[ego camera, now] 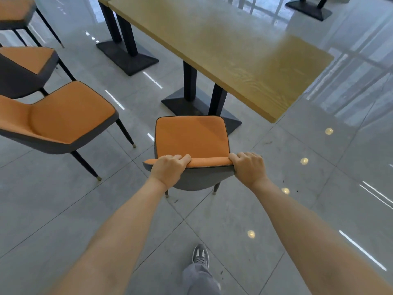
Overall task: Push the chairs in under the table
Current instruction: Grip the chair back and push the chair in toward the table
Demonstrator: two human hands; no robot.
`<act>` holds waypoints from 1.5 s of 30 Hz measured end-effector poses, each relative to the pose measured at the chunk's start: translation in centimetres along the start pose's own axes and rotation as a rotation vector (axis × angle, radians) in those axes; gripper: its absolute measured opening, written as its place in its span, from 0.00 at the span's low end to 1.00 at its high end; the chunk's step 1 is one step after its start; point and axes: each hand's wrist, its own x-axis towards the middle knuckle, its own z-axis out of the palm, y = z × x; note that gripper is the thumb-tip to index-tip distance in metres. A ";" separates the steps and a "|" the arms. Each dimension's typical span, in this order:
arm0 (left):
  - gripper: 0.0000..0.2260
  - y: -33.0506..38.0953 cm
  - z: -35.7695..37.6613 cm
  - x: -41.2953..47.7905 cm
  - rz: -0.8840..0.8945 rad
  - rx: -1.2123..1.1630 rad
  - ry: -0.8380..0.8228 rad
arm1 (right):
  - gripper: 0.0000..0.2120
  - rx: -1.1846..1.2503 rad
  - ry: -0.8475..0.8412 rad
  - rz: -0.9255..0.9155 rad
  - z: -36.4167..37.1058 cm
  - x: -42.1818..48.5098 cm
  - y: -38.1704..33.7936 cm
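A person looks down at their own two bare arms reaching forward to an orange-cushioned chair with a grey shell back and thin black legs (pixel 192 138). The left hand (pixel 169 170) and the right hand (pixel 247 168) are set apart, each clamped over one end of the chair's top rail, fingers curled over the front.

The landmark is a long light-wood table with black pedestal legs (pixel 223 52). The held chair stands just short of its near end, the seat's front edge close to the black pedestal base plate (pixel 182 103) but not yet under the tabletop. The seat faces the table roughly square on.

This looks like the start of the push on this chair. The next move calls for a straight slide forward, keeping the front legs clear of the base plate, which sits right in the seat's path and could stop it early.

To the left of the table, well apart from it, stand three more chairs pulled out: a nearer orange-and-grey chair (pixel 63 116), a second orange chair behind it (pixel 27 64), and a third orange chair at the far corner (pixel 17 11). The glossy grey tiled floor (pixel 297 188) between chair and table is bare. One grey trainer (pixel 200 253) stands behind the held chair.
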 end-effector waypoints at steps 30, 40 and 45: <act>0.29 -11.2 -5.9 -3.5 -0.448 0.078 -0.189 | 0.33 0.361 -0.262 0.049 -4.1 11.9 -11.2; 0.29 -32.8 -16.4 -17.0 -0.542 0.178 0.070 | 0.33 0.293 -0.143 -0.107 -12.2 22.2 -37.6; 0.28 -42.3 -20.6 -21.8 -0.621 0.214 0.129 | 0.34 0.284 -0.109 -0.163 -14.9 27.0 -47.8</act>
